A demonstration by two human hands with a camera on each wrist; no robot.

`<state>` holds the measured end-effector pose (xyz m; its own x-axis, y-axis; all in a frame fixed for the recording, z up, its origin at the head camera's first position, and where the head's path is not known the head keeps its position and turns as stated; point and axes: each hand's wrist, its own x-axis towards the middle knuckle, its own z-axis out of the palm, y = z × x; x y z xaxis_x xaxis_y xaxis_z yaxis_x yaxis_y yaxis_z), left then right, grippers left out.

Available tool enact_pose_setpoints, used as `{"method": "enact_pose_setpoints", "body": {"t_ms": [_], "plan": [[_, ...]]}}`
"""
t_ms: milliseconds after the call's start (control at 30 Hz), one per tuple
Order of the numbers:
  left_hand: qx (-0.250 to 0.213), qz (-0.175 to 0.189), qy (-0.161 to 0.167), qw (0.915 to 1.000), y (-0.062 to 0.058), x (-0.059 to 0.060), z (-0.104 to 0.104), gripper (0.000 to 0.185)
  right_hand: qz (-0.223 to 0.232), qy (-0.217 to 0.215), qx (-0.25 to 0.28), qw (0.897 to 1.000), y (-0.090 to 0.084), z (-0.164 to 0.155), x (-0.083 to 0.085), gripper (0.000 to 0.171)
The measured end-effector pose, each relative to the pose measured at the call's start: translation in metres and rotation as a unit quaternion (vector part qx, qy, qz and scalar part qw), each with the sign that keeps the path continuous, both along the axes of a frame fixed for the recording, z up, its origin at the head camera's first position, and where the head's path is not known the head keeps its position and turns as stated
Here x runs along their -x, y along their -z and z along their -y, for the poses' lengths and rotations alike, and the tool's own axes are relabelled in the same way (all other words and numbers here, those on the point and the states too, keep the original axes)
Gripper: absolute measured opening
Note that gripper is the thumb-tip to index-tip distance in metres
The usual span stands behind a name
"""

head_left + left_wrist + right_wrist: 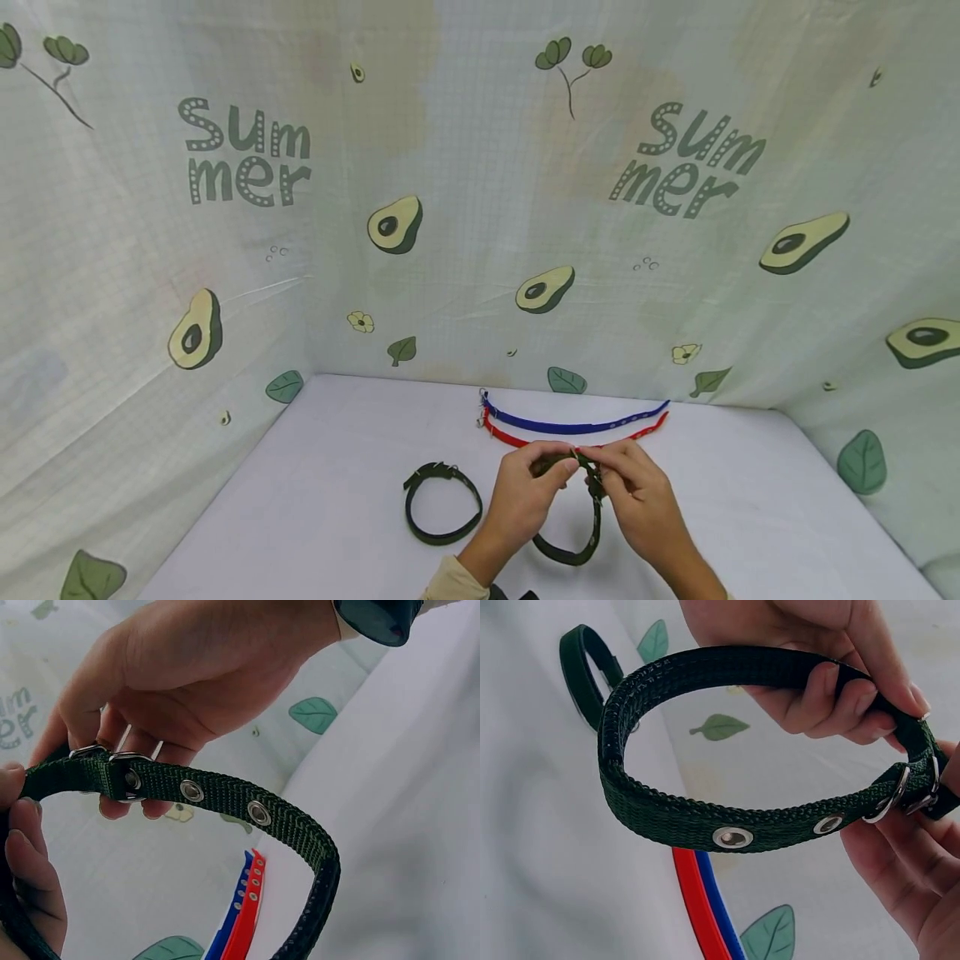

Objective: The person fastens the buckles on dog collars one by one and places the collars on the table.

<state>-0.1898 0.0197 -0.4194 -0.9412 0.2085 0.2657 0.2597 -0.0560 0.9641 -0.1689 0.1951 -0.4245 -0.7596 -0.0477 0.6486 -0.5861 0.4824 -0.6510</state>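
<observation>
Nearest, both hands raised just above the desk, left hand and right hand each pinching the dark green collar at its buckle, fingers curled, loop hanging toward the wearer. Left of that collar, a second dark collar lying closed; beyond it, red collar and blue collar stretched side to side.

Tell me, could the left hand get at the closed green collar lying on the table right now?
Probably not right away: the left hand pinches the buckle of the held green collar. The closed green collar lies beside it on the table, nothing between.
</observation>
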Motion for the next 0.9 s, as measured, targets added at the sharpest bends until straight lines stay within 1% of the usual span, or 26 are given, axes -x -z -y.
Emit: {"method": "enact_pose_setpoints", "body": {"t_ms": [167, 267, 367, 467, 600, 733, 900], "plan": [[0.004, -0.002, 0.002, 1.0000, -0.0002, -0.0007, 0.0005, 0.020, 0.023, -0.013, -0.009, 1.000, 0.0003, 0.0006, -0.0002, 0.043], [0.006, 0.001, 0.004, 1.0000, -0.0001, -0.0010, 0.0012, 0.021, 0.012, -0.022, -0.018, 1.000, 0.0003, 0.0008, -0.0004, 0.043], [0.000, 0.007, 0.005, 1.0000, -0.0004, -0.0009, 0.0018, 0.023, 0.006, -0.033, -0.009, 0.999, 0.0006, 0.0010, -0.0011, 0.040], [-0.018, 0.016, 0.005, 0.9997, -0.0018, -0.0007, 0.0025, 0.022, 0.024, -0.042, 0.027, 0.998, 0.0013, 0.0013, -0.0015, 0.034], [-0.050, 0.032, 0.005, 0.9982, -0.0023, 0.0001, 0.0022, 0.018, 0.062, -0.041, 0.065, 0.995, 0.0024, 0.0021, -0.0022, 0.026], [-0.070, 0.042, 0.007, 0.9966, 0.0000, 0.0017, 0.0019, 0.016, 0.078, -0.038, 0.069, 0.994, 0.0029, 0.0031, -0.0028, 0.026], [-0.081, 0.045, 0.012, 0.9957, 0.0023, 0.0030, 0.0024, 0.017, 0.070, -0.024, 0.053, 0.996, 0.0043, 0.0040, -0.0015, 0.031]]}}
